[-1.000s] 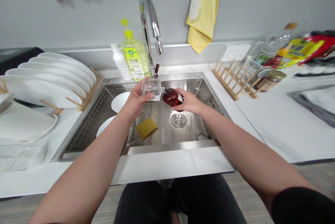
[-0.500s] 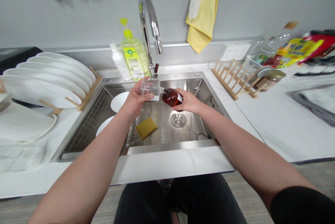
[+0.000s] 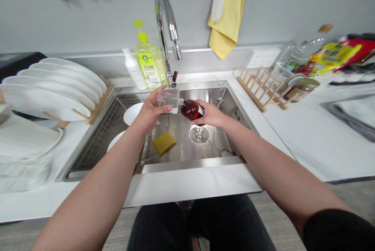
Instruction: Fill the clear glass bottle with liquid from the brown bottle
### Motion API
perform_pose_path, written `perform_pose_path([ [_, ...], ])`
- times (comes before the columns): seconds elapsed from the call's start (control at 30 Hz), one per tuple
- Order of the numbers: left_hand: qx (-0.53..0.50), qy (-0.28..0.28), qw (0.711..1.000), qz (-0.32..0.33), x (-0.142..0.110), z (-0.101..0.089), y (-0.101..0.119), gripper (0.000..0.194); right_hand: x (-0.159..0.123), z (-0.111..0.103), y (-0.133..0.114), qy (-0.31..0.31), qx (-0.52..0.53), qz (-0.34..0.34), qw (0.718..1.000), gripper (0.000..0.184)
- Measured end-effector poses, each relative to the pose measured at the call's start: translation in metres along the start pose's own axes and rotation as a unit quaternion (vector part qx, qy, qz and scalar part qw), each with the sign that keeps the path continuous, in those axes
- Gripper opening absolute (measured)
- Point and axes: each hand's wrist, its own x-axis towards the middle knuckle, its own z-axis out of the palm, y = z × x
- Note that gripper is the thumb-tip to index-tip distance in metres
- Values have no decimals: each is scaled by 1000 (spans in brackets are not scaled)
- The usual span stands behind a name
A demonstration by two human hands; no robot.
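Observation:
Over the sink (image 3: 187,168), my left hand (image 3: 150,111) is closed around a clear square bottle (image 3: 170,99) that lies on its side, its neck pointing right. My right hand (image 3: 208,112) grips a dark reddish-brown bottle (image 3: 190,109) with a white label, tilted so its mouth meets the neck of the clear one. Whether liquid passes between them is too small to tell. Below the bottles, a yellow sponge (image 3: 163,143) rests on the sink bottom, left of the drain (image 3: 199,134).
White plates (image 3: 55,85) stand in a wooden rack at left. Behind the sink are the faucet (image 3: 164,20), a yellow-green dish soap bottle (image 3: 150,63) and a white bottle (image 3: 134,69). A wooden rack (image 3: 258,90) and jar (image 3: 301,88) stand at right. A yellow cloth (image 3: 227,20) hangs above.
Almost nothing differs. Both hands keep hold of the two bottles, neck to mouth, in nearly the same place.

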Motion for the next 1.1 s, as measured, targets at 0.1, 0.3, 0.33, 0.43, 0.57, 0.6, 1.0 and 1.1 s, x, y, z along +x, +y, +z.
perform_pose_path([
  [0.1,-6,-8,1000,14,3,-3,-4,93,1,2,0,-8,20,2,1000,89],
  [0.3,-6,-1,999,35,5,-4,-5,84,0,4,-2,-19,46,25,998,91],
  [0.33,-4,-1,999,34,5,-3,-4,84,0,4,-3,-19,44,26,999,91],
  [0.43,1,0,999,35,4,-2,-1,85,-1,5,-4,-18,39,25,999,90],
  [0.57,3,4,999,36,3,-1,1,88,-1,5,-5,-15,37,26,999,90],
  [0.6,4,4,999,37,3,-1,1,87,-1,5,-5,-15,39,27,999,91],
  [1.0,6,8,999,52,3,0,3,85,-2,7,-8,-15,34,26,999,89],
  [1.1,5,7,998,55,3,0,4,87,-2,8,-8,-17,37,26,999,89],
])
